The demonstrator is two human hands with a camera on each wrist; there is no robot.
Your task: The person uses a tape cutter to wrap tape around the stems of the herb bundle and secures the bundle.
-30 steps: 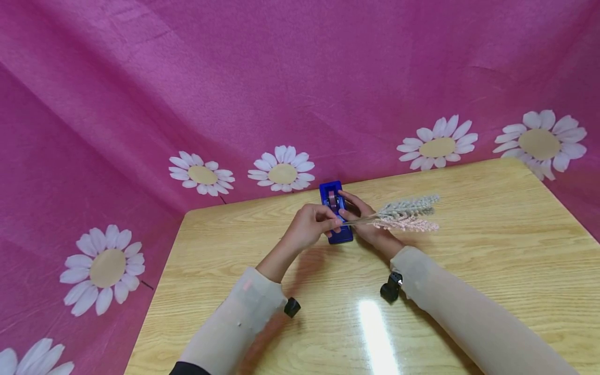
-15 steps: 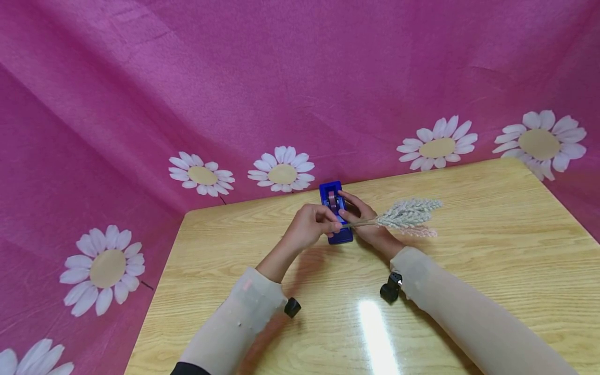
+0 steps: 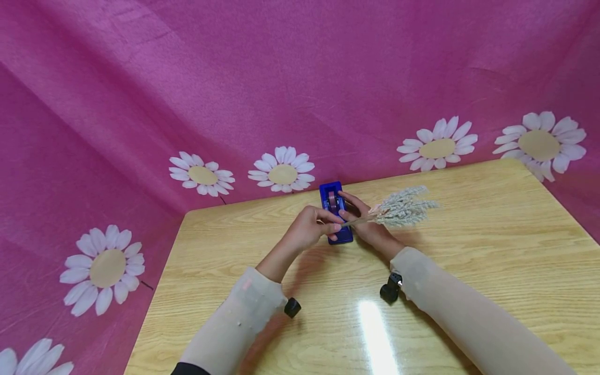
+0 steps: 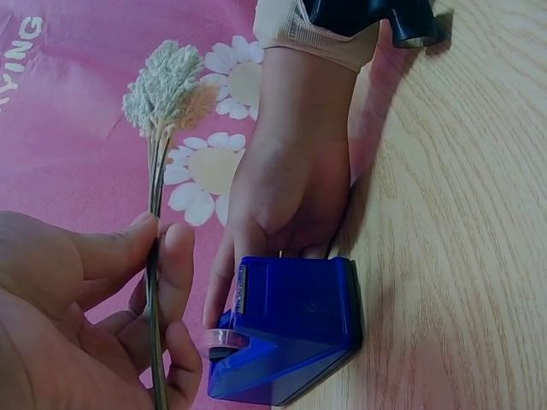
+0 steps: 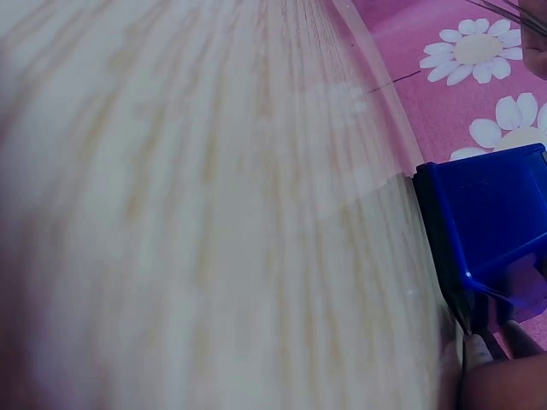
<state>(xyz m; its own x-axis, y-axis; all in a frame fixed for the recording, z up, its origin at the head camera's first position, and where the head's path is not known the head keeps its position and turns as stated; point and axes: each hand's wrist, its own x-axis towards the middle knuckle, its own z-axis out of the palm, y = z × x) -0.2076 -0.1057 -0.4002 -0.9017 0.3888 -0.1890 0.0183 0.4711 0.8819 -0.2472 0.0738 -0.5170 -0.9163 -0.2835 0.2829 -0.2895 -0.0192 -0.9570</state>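
Note:
Between its thumb and fingers, my left hand (image 3: 309, 227) pinches the thin stems (image 4: 155, 205) of a small bunch of artificial flower sprigs (image 3: 407, 207). The fluffy heads are pale grey-green with some pink, and point right over my right wrist in the head view. A blue tape dispenser (image 3: 340, 237) stands on the table beneath the stem ends. My right hand (image 3: 376, 235) holds it from the right side, fingers spread along its body. The tape roll (image 4: 225, 339) sits in the dispenser near a right fingertip. Part of my right fingers is hidden behind the dispenser.
The wooden table (image 3: 492, 245) reaches back to a pink cloth (image 3: 328, 78) printed with white daisies. The dispenser stands close to the table's back edge. Black wrist cameras (image 3: 292, 307) hang under both sleeves.
The sprigs have turned in my left fingers: the pink heads shifted from the lower side to behind the grey-green ones, and the bunch tilted slightly upward. My right hand and the dispenser stayed put.

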